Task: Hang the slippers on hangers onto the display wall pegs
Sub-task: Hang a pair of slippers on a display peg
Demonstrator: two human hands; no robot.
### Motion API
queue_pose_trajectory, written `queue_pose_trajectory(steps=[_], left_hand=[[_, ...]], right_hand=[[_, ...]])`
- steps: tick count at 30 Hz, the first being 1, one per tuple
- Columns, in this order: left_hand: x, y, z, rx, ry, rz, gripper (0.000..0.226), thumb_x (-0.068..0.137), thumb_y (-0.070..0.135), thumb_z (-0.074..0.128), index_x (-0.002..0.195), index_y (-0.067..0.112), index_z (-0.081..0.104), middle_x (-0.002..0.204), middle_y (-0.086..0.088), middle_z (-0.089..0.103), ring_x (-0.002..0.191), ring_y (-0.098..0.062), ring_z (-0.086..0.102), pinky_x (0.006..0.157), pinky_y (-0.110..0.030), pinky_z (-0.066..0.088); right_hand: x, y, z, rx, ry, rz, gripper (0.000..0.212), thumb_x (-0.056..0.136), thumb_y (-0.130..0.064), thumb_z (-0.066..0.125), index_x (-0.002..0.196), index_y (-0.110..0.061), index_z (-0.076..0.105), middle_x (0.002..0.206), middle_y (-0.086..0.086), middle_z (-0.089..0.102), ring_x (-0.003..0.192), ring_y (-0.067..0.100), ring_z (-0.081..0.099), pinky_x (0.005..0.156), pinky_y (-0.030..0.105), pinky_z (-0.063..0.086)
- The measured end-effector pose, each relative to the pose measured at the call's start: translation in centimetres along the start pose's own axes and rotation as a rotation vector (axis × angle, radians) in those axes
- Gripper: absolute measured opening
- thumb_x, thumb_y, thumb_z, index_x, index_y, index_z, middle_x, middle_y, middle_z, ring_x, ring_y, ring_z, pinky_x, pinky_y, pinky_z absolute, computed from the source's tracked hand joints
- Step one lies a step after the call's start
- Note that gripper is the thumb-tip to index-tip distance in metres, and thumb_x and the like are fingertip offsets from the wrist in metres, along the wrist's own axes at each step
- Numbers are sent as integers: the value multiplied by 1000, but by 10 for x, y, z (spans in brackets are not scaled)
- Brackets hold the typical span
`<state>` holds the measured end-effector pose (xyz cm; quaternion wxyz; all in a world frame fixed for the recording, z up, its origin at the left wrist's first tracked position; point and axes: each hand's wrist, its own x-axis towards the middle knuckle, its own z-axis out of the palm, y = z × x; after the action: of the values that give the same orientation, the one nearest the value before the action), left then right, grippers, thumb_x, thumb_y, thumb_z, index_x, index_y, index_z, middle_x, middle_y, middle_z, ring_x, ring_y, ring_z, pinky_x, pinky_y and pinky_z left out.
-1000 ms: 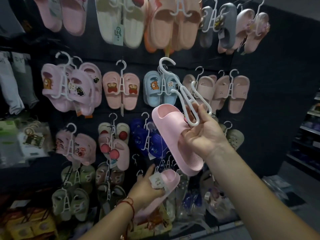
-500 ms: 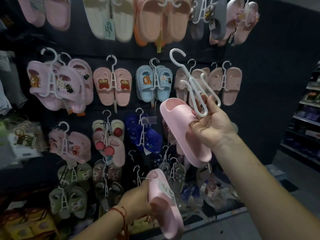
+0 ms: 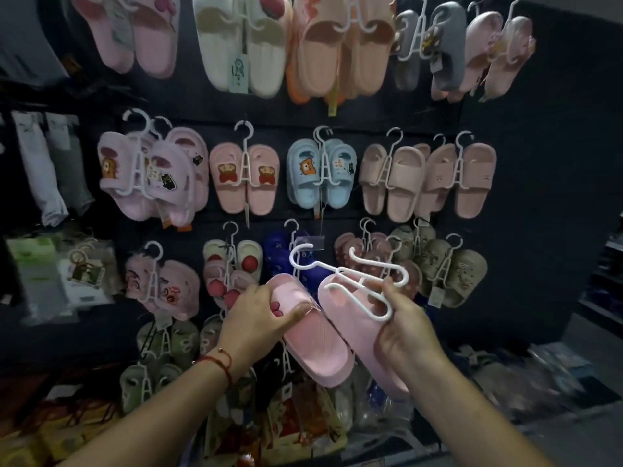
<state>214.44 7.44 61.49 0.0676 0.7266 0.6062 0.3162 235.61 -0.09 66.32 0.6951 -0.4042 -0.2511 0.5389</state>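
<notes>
Pink slipper [image 3: 313,335] gripped by left hand [image 3: 259,318]; right hand [image 3: 404,328] fingers clamp second slipper [image 3: 360,335] plus white hanger [image 3: 354,284], before display wall [image 3: 539,197].

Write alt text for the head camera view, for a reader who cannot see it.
Two bare hands hold a pair of pink slippers before a dark display wall hung with slippers: the left hand grips one pink slipper, and the right hand holds the other slipper together with a white hanger.
</notes>
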Motion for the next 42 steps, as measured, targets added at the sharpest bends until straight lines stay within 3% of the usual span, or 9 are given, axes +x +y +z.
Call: queue_pose_trajectory(steps=[3,6,12,17,21,24,27,34,42], left_hand=[[2,2,-8,-48,37,-1,74,68,92,50,107,30,55,96,14,49,91,-10,53,78,-34,47],[-1,4,-13,-140,51,-21,77,66,89,57,116,31,58,103,15,54,94,-5,57,83,-37,53],[-10,18,-27,-208,88,-2,50,72,78,67,98,40,48,91,20,56,81,7,54,63,-20,39],[-5,22,-33,-193,135,24,60,67,86,63,92,32,55,89,15,60,82,-1,57,68,-27,50],[0,26,-40,-150,164,101,62,63,88,62,84,31,52,84,14,57,82,-7,55,72,-34,51],[2,27,-46,-101,153,195,62,64,87,63,84,29,52,82,14,55,82,-6,51,71,-32,49],[4,27,-55,-91,98,284,57,66,84,68,83,34,49,81,15,53,78,-4,49,69,-28,46],[-3,35,-64,84,-65,460,91,68,92,58,141,41,43,111,21,53,99,0,47,87,-24,47],[-7,34,-67,203,30,501,97,71,89,52,148,32,40,125,15,58,104,-7,46,90,-26,45]], right_hand=[[-3,11,-2,-110,-49,-42,30,99,-22,58,89,-3,79,99,22,75,87,30,73,90,45,54],[-3,14,-5,-106,-82,-73,20,95,-15,65,107,-2,72,104,22,74,98,36,71,97,51,52],[2,13,-5,-184,-111,-137,16,88,-5,70,103,-4,69,101,22,74,88,32,73,79,42,59],[2,7,-6,-389,-237,-4,23,86,2,71,108,6,67,107,32,69,96,45,69,91,53,53],[1,6,-10,-668,-343,7,30,83,-19,80,91,5,64,90,13,76,74,20,65,72,34,50],[2,3,-12,-808,-413,-60,26,91,-31,72,79,-10,63,62,-7,58,57,4,48,57,15,39],[6,-1,-12,-891,-434,-125,26,96,-33,65,75,-17,62,58,-15,55,57,1,48,59,17,39],[13,-15,-10,-871,-348,-154,32,95,-45,61,88,-14,65,72,-1,67,67,9,57,64,27,40],[16,-20,-2,-842,-343,-218,38,90,-51,63,100,-16,71,93,2,76,87,21,70,79,35,53]])
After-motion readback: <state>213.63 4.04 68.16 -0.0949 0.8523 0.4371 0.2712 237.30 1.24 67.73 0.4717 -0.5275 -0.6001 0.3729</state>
